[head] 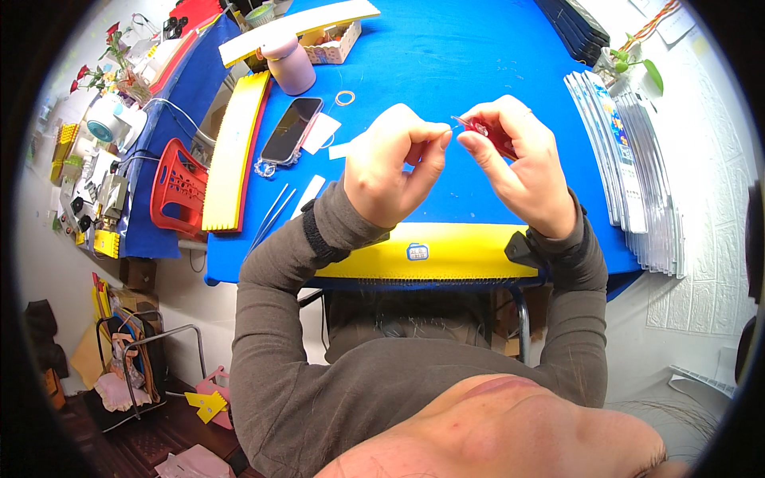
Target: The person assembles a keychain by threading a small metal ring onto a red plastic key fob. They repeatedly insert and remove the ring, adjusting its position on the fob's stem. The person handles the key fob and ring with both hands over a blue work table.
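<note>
My left hand [394, 164] is raised over the blue-covered table [442, 54], thumb and forefinger pinched on the end of a thin strand or wire [456, 126]. Across from it, my right hand [523, 161] is curled around a small red packet-like item [497, 134]. A bit of clear material shows at its opening between thumb and forefinger. The fingertips of both hands are close together but apart. Below them, along the table's front edge, lies a yellow board [460, 248] with a finely notched edge and a small label.
Left of my hands are tweezers [272, 215], a smartphone [293, 130], white cards [321, 132] and a long notched board [236, 155]. Behind stand a pink canister [291, 66] and a basket [340, 45]. Clear plastic sleeves [633, 173] line the right edge. A red chair [177, 188] is at left.
</note>
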`<state>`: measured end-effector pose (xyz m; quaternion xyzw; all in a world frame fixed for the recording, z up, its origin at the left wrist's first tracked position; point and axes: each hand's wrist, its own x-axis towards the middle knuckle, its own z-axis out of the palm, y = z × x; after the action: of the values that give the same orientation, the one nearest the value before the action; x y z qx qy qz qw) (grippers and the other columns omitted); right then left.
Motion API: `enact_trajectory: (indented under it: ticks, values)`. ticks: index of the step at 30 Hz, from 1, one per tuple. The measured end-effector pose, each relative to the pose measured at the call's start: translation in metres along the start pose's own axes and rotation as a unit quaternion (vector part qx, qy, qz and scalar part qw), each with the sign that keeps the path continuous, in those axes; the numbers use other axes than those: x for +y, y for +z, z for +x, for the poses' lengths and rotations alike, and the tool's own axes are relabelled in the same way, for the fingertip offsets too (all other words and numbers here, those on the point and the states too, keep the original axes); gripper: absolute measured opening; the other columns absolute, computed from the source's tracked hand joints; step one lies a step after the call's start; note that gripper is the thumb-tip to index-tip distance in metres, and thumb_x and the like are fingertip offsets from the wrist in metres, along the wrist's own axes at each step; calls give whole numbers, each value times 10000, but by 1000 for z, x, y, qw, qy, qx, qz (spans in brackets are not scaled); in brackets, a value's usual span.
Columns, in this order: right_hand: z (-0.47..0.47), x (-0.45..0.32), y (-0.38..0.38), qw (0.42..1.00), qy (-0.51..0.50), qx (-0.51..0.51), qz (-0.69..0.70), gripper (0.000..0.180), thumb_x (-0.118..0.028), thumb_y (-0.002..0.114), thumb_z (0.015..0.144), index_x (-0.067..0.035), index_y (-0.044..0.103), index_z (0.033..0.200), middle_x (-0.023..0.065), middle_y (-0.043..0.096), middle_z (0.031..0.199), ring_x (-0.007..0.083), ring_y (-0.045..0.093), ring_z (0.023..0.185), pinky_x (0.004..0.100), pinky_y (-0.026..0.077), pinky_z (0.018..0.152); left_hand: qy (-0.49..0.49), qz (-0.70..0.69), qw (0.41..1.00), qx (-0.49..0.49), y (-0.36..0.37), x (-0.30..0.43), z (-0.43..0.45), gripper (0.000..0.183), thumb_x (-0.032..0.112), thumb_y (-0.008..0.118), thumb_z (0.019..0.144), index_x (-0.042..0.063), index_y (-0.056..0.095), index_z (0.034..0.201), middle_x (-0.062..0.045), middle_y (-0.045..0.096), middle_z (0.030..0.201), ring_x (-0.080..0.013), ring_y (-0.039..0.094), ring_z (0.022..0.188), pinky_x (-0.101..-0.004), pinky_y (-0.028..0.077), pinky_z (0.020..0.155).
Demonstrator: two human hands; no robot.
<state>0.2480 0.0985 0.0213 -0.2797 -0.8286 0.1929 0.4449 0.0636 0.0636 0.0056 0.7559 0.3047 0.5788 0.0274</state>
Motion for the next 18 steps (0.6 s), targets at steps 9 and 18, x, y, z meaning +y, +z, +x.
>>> enact_trajectory:
  ticks: [9,18]
  values:
    - [1,2,6,948,140,-8,286,161,-105,703,847,-24,623,961,-6,600,806,37,519,668,188,433,584,-187,-192,964,-3,8,-4,-5,88,44,627,881,-7,561,908,-50,604,773,-58,568,656,-197,467,572]
    - [7,16,21,984,37,60,162,73,-64,671,862,-14,656,913,-37,559,681,10,445,578,159,366,511,-258,-214,941,-42,13,-25,-9,115,102,621,902,10,556,926,-28,610,770,-49,548,663,-191,451,595]
